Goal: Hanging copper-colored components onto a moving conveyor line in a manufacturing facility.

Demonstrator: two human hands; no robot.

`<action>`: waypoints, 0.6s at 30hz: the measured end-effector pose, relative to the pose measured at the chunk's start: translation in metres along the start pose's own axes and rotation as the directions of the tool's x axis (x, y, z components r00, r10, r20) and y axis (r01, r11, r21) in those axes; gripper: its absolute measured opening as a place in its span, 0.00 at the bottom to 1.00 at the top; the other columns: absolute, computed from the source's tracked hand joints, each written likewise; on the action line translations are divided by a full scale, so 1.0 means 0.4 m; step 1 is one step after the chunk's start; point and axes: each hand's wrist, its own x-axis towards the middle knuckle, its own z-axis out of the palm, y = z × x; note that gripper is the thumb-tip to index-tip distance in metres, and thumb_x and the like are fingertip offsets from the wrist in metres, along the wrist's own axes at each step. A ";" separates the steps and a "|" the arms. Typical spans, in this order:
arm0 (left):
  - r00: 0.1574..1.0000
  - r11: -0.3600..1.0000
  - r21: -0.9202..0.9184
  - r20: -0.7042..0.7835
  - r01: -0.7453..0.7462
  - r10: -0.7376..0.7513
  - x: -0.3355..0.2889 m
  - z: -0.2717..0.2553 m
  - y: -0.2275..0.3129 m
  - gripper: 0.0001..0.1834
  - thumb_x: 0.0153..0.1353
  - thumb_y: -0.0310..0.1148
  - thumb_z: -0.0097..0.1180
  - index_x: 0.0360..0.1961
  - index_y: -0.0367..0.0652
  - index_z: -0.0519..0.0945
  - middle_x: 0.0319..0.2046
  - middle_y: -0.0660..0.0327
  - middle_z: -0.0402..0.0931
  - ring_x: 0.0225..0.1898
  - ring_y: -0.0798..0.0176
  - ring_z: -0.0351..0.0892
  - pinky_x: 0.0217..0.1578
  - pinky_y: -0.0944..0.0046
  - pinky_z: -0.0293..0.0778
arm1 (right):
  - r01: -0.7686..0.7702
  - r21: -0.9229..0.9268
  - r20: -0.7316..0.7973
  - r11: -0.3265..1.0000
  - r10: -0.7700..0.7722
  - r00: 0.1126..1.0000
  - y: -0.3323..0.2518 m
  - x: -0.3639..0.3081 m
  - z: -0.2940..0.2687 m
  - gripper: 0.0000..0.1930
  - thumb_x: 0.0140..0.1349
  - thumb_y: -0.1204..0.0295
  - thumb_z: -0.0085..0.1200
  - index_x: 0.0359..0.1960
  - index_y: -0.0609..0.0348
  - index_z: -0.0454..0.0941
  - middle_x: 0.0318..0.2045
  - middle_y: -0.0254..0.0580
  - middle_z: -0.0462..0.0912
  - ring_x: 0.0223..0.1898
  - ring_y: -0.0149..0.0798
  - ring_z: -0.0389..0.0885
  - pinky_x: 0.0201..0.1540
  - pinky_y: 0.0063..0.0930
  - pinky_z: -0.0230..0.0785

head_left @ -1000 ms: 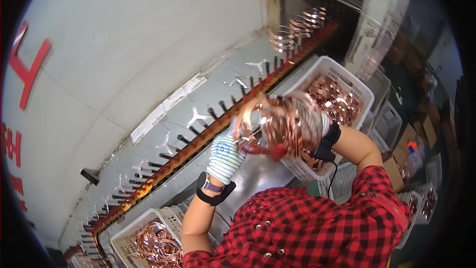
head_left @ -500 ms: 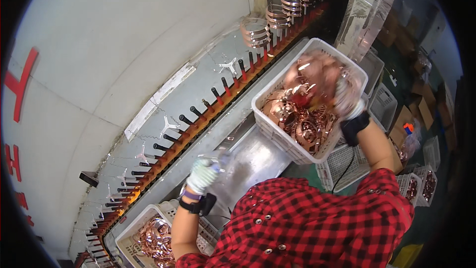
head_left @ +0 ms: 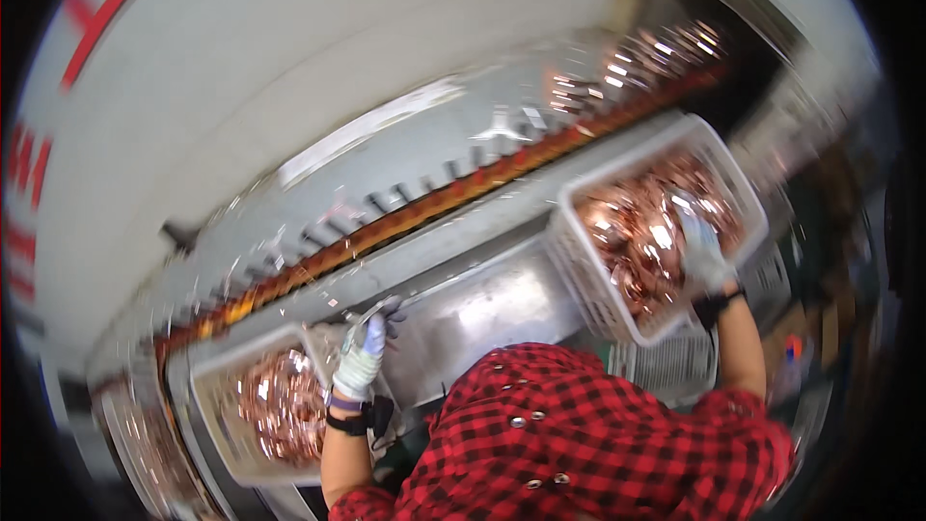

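Note:
My left hand (head_left: 360, 359), in a pale glove with a dark band at the wrist, is over the metal tray's left end, beside the left white basket (head_left: 217, 422). Its greyish fingertips are smeared, and whether they hold anything is unclear. My right hand (head_left: 706, 256), also gloved, reaches into the right white basket (head_left: 666, 326), touching or just above a heap of shiny copper-coloured ring-like parts (head_left: 641, 232). Its fingers are blurred among the parts. More copper-coloured parts (head_left: 285, 405) fill the left basket.
A conveyor (head_left: 405, 217) with a row of dark upright pegs runs diagonally behind the baskets. Copper-coloured rings (head_left: 666, 53) stand on its far right pegs. Between the baskets lies a metal tray (head_left: 482, 314). White crates (head_left: 666, 362) and cardboard (head_left: 831, 333) are at the right.
The view has swung, so the conveyor and baskets appear turned and shifted. My right hand has gone from the right basket's rim side deeper over its parts; the parts blurred beneath it have settled.

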 end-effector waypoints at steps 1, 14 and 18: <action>0.999 1.000 0.000 -0.050 0.006 -0.006 -0.033 -0.014 -0.015 0.32 0.65 0.56 0.41 0.55 0.38 0.72 0.43 0.61 0.78 0.45 0.72 0.73 0.40 0.71 0.69 | 0.070 -0.042 0.129 0.997 -0.064 0.990 -0.053 0.001 -0.048 0.32 0.55 0.70 0.53 0.63 0.62 0.57 0.58 0.59 0.66 0.60 0.59 0.62 0.61 0.40 0.58; 0.873 0.918 -0.394 -0.463 -0.049 -0.153 -0.300 -0.116 -0.077 0.34 0.61 0.38 0.52 0.63 0.31 0.57 0.32 0.60 0.79 0.21 0.75 0.72 0.26 0.76 0.69 | -0.036 0.115 0.215 0.993 0.011 0.977 0.222 0.127 -0.146 0.36 0.43 0.81 0.59 0.60 0.63 0.63 0.59 0.52 0.68 0.60 0.49 0.66 0.62 0.33 0.59; 0.735 0.877 -0.458 -0.643 -0.144 -0.216 -0.396 -0.187 -0.154 0.33 0.61 0.35 0.53 0.63 0.31 0.55 0.36 0.55 0.78 0.22 0.71 0.76 0.25 0.73 0.74 | 0.009 0.220 0.158 0.975 -0.045 0.986 0.121 0.280 -0.107 0.32 0.51 0.82 0.53 0.61 0.62 0.62 0.59 0.52 0.68 0.59 0.46 0.66 0.62 0.31 0.58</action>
